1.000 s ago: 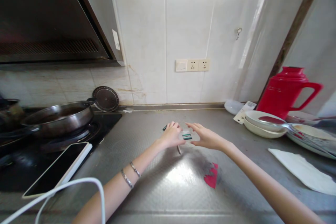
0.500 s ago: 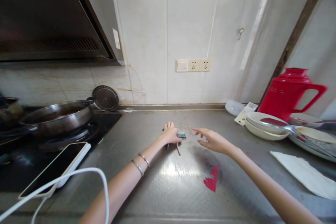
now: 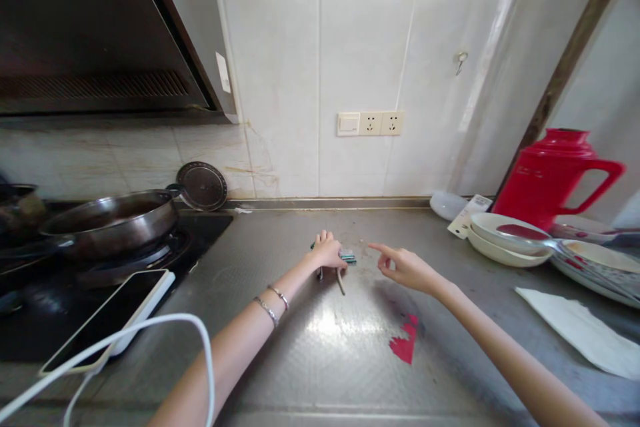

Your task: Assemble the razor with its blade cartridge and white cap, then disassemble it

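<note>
My left hand is closed over a small bunch of thin, stick-like pieces on the steel counter. Some of these are teal; a longer brownish one pokes out below my fingers. Their kind I cannot make out, since the hand covers most of them. To the right, my right hand hovers just over the counter, index finger stretched out to the left and the other fingers partly bent. Nothing shows in it. Small crumbs lie by its fingertip. A torn red scrap lies nearer to me.
On the left, a steel pan sits on the black hob, and a phone with a white cable lies in front. A red thermos jug, stacked bowls and a white napkin are on the right.
The right hand's index finger now points out straighter, with the other fingers curled more. The left hand has hardly moved on the bunch. The view has shifted slightly.
</note>
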{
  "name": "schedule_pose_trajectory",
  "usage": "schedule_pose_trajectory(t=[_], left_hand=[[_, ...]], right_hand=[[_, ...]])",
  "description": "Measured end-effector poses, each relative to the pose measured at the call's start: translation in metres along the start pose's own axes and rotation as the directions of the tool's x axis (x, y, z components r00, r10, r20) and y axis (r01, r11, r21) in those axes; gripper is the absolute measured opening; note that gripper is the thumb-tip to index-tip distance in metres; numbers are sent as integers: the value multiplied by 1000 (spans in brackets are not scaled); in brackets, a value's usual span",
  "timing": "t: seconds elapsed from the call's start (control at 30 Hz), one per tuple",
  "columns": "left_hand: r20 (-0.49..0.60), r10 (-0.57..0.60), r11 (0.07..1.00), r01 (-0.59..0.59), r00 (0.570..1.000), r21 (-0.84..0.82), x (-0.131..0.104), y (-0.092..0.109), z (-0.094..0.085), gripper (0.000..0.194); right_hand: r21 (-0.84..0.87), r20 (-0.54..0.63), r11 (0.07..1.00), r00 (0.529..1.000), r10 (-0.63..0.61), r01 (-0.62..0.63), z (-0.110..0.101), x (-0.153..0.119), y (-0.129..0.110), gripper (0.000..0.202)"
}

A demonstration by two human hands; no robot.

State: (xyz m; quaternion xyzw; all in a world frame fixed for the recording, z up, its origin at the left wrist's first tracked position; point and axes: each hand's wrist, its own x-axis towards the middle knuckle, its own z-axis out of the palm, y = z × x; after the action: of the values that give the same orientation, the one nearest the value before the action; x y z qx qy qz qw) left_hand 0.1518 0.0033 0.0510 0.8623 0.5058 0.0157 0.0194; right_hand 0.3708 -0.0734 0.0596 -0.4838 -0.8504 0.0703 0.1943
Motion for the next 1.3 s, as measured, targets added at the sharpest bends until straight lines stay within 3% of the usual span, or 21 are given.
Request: schedule_pose_trajectory(t=[0.13, 0.23, 0.33, 0.43, 0.67, 0.8, 1.0, 1.3], left_hand=[[-46, 53, 998, -54, 998, -36, 0, -2, 0, 50], [-164, 101, 988, -118, 981, -95, -2, -10, 1, 50], [-296, 44, 982, -96, 954, -163, -8, -25, 0, 44], [-359, -54, 975, -28, 932, -219, -18, -47, -2, 35], [-300, -270, 950, 203, 915, -235, -40, -111, 13, 36], [-286, -332, 935, 273, 899, -227, -47, -132, 31, 35], [-302, -338, 937, 288, 891, -198, -49, -135, 44, 31], [-305, -278, 961, 262, 911, -93, -52, -131, 44, 35]], right_hand=[[17, -16, 1000, 1000, -4, 4, 2, 1, 2, 55], [31, -26, 1000, 1000, 7, -6, 8, 4, 12, 54], [22, -43, 998, 998, 55, -54, 17, 9, 30, 51], [-36, -61, 990, 989, 132, -135, 27, 16, 49, 51], [-226, -152, 917, 942, 300, -328, 48, 27, 81, 48], [-241, -199, 883, 911, 362, -403, 58, 23, 88, 44], [-264, -229, 863, 897, 378, -431, 62, 18, 86, 42], [-264, -231, 858, 893, 386, -440, 63, 18, 87, 42]])
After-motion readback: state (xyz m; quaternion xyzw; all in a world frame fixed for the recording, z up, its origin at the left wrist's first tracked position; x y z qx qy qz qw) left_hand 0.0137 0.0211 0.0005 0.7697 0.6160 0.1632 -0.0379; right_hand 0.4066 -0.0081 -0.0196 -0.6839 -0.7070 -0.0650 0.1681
